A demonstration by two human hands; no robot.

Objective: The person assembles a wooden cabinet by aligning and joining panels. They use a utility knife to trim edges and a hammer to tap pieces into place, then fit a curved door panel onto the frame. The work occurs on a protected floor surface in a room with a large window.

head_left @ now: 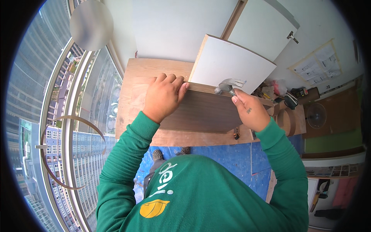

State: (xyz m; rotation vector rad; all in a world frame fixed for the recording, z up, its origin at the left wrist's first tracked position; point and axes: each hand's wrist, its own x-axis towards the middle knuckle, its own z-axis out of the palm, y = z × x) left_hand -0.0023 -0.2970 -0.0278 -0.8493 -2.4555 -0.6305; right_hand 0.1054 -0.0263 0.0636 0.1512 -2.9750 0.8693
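A dark brown wood-grain panel [205,114] stands on the plywood worktable in front of me, its long narrow edge facing up. Over the left part of that edge my left hand [162,98] is closed, fingers on the far side and thumb along the top. My right hand [251,110] grips a claw hammer [228,86] close below its head. The metal head hangs just over the panel's upper edge, claw pointing right; whether it touches the edge I cannot tell. Most of the hammer's handle is hidden by my hand.
Behind the brown panel a white board [234,63] leans on the plywood worktable [129,89]. A brown strip roll [286,120] and a tape measure [299,92] lie right. A small dark tool [236,133] sits near the front edge. Windows [92,89] line the left; blue sheeting [245,158] covers the floor.
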